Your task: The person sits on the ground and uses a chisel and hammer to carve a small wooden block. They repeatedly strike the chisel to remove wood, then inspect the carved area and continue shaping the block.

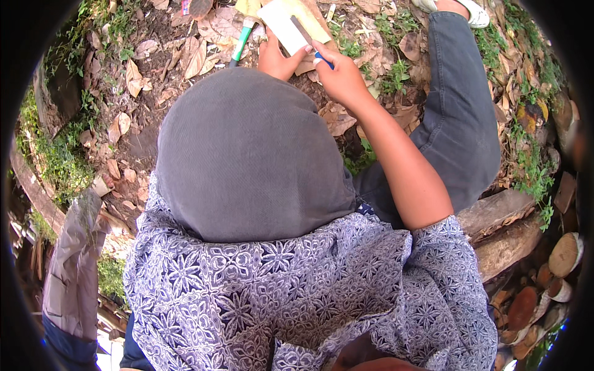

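At the top centre, my left hand (279, 62) grips the near edge of a pale rectangular board (281, 28), its thumb toward the right. Some of its fingers are hidden. My right hand (339, 75) is closed round a blue-handled tool (324, 60). The tool's narrow grey blade (301, 29) lies over the board's face, pointing up and left; whether it is a knife or a file I cannot tell. Left of my left hand, a green-and-white-handled tool (242, 42) with a dark end lies tilted, partly hidden by my grey-clothed knee (247, 148).
Dry leaves (195, 60) and small green plants (396, 77) cover the soil. My right leg (464, 93) bends out to the right, beside split logs (504, 241). Cut wood pieces (523, 308) are piled at lower right. A round brown object (200, 8) lies at the top left.
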`<action>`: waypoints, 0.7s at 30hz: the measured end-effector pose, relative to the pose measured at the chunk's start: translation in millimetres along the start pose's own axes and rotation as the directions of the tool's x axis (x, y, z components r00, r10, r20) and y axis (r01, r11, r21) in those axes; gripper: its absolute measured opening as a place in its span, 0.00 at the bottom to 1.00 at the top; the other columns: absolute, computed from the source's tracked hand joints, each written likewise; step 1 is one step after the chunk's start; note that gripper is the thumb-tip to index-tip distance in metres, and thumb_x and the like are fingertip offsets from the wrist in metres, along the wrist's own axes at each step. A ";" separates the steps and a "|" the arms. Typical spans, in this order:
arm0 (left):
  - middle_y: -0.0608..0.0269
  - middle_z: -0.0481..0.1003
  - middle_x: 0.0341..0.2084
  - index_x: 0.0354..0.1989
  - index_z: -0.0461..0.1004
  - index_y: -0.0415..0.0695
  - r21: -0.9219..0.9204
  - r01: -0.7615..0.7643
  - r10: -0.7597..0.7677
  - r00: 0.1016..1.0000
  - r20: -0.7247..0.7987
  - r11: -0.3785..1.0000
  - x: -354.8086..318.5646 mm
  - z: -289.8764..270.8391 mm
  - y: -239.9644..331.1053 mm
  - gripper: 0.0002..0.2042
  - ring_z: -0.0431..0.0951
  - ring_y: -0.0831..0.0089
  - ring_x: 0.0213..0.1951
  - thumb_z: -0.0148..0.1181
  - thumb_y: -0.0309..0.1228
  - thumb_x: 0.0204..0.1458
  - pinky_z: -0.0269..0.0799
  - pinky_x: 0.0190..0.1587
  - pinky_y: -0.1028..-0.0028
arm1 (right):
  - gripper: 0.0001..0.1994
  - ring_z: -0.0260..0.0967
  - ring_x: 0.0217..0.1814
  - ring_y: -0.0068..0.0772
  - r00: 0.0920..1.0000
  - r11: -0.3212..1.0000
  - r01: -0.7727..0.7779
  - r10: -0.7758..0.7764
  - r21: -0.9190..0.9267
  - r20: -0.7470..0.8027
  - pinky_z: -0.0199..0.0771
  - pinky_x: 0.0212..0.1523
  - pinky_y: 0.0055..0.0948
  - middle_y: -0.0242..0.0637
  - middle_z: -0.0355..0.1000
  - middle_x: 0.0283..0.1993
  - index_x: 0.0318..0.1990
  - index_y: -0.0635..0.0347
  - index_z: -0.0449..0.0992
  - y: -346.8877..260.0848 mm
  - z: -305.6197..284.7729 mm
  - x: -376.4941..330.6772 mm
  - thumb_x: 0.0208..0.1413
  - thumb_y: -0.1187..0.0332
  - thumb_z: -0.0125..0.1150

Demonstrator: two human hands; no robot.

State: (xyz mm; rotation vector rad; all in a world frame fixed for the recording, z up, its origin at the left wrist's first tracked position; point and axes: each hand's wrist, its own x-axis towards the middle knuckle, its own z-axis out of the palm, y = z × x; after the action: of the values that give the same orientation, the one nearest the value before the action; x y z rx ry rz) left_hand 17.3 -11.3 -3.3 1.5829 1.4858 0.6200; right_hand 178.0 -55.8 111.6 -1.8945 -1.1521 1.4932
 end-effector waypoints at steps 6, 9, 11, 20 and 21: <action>0.46 0.81 0.44 0.63 0.62 0.33 0.107 -0.019 0.025 0.998 -0.058 0.994 -1.8 4.5 -2.1 0.36 0.83 0.57 0.46 0.73 0.42 0.53 0.78 0.48 0.62 | 0.26 0.78 0.55 0.38 0.973 0.981 -0.188 0.193 -0.051 0.128 0.74 0.56 0.34 0.49 0.77 0.60 0.71 0.48 0.69 0.6 -14.5 -3.8 0.64 0.62 0.53; 0.47 0.82 0.44 0.61 0.63 0.32 0.066 -0.016 0.019 0.999 -0.049 0.998 2.1 8.3 -6.7 0.34 0.84 0.58 0.46 0.72 0.40 0.54 0.78 0.49 0.62 | 0.27 0.77 0.59 0.40 0.989 0.991 -0.109 0.116 -0.075 0.093 0.72 0.59 0.34 0.48 0.77 0.61 0.71 0.47 0.68 5.2 -19.8 -8.9 0.65 0.60 0.54; 0.47 0.81 0.44 0.60 0.63 0.32 0.083 -0.032 0.036 0.998 -0.042 0.996 3.0 7.5 -8.3 0.33 0.84 0.58 0.46 0.72 0.40 0.54 0.78 0.50 0.62 | 0.27 0.76 0.61 0.42 0.992 0.990 -0.089 0.098 -0.112 0.078 0.71 0.61 0.34 0.48 0.76 0.61 0.71 0.47 0.68 9.7 -21.8 -10.2 0.65 0.59 0.55; 0.44 0.79 0.46 0.63 0.63 0.33 0.077 -0.023 0.025 0.999 -0.026 0.997 1.8 5.4 -8.9 0.35 0.82 0.56 0.48 0.71 0.42 0.54 0.78 0.51 0.61 | 0.26 0.78 0.49 0.40 0.999 0.988 0.032 -0.025 -0.153 0.045 0.75 0.55 0.37 0.47 0.80 0.51 0.71 0.47 0.69 6.9 -12.7 9.7 0.65 0.60 0.53; 0.44 0.78 0.46 0.64 0.63 0.34 0.079 0.009 -0.007 1.000 -0.013 0.997 3.3 4.9 -6.1 0.36 0.82 0.55 0.48 0.71 0.41 0.53 0.77 0.51 0.60 | 0.26 0.78 0.42 0.37 0.991 0.975 0.132 -0.135 -0.177 -0.007 0.77 0.49 0.37 0.45 0.81 0.46 0.71 0.47 0.69 25.6 -2.4 25.2 0.65 0.61 0.53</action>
State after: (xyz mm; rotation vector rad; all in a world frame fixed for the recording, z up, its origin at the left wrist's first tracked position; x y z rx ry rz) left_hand 18.6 -9.8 -11.6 1.6352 1.5424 0.5740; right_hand 190.1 -48.4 78.5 -1.8979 -1.4145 1.3359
